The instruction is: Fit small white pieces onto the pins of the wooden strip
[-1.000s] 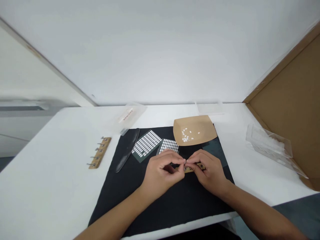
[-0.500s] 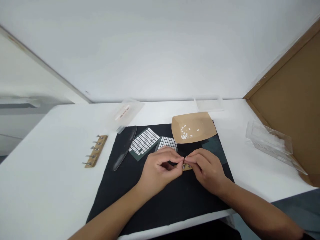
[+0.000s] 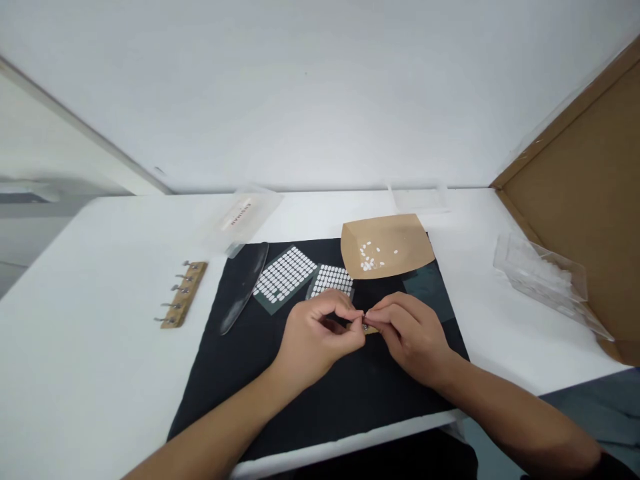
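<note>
My left hand (image 3: 320, 339) and my right hand (image 3: 414, 339) meet over the black cloth (image 3: 320, 417), fingertips almost touching. Each pinches with thumb and forefinger; whatever sits between the tips is too small to make out. Just under the fingers lies a small wooden strip with metal fittings (image 3: 371, 329), mostly covered by the hands. Beyond my left hand are a small sheet of white oval stickers (image 3: 330, 280) and a larger sheet of white oval stickers (image 3: 287, 275). A brown paper tray (image 3: 410, 250) with loose white ovals (image 3: 369, 264) stands behind my right hand.
Another wooden strip with upright metal clips (image 3: 184, 297) lies left of the cloth. A dark curved object (image 3: 244, 290) rests along the cloth's left edge. A printed plastic bag (image 3: 243, 213) is at the back, clear plastic boxes (image 3: 545, 277) at right, beside a cardboard panel (image 3: 580, 200).
The view has shifted slightly, so the table items sit a little higher. Both hands keep their pinch at the wooden strip, and less of the strip shows between them.
</note>
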{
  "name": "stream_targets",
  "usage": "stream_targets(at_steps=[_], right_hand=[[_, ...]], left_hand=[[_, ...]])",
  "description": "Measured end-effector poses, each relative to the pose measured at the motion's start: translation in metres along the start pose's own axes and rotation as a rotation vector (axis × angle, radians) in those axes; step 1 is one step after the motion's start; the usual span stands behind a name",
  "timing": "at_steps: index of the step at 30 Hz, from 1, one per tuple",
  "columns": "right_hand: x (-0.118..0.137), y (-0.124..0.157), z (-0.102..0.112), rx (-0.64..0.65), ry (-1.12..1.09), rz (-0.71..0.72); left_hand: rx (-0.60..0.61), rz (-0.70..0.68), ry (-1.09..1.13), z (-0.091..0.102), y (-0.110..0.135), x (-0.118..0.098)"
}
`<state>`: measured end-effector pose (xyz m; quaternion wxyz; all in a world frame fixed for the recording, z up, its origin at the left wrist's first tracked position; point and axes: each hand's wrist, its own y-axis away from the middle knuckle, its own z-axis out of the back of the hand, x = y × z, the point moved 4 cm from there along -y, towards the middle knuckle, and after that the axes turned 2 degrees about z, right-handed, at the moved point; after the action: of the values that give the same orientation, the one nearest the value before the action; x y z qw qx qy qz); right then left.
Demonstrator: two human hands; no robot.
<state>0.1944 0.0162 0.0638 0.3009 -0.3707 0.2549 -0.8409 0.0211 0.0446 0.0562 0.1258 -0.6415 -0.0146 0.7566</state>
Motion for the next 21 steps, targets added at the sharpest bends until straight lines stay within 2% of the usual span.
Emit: stream_targets(at_steps=[9, 16, 21], right_hand=[[-0.0008, -0.0030, 0.0015, 0.004, -0.203, -0.096], [-0.0023, -0.0044, 0.0019, 0.009, -0.284, -0.135], [-0.0030, -0.0047, 0.0027, 0.007, -0.338, -0.181]], left_hand=[[0.073, 0.123, 0.180, -0.0027, -0.0043, 0.0013], [0.087, 0.192, 0.189, -0.0014, -0.0021, 0.0050], [0.100, 0.185, 0.193, -0.0004, -0.0011, 0.0049]])
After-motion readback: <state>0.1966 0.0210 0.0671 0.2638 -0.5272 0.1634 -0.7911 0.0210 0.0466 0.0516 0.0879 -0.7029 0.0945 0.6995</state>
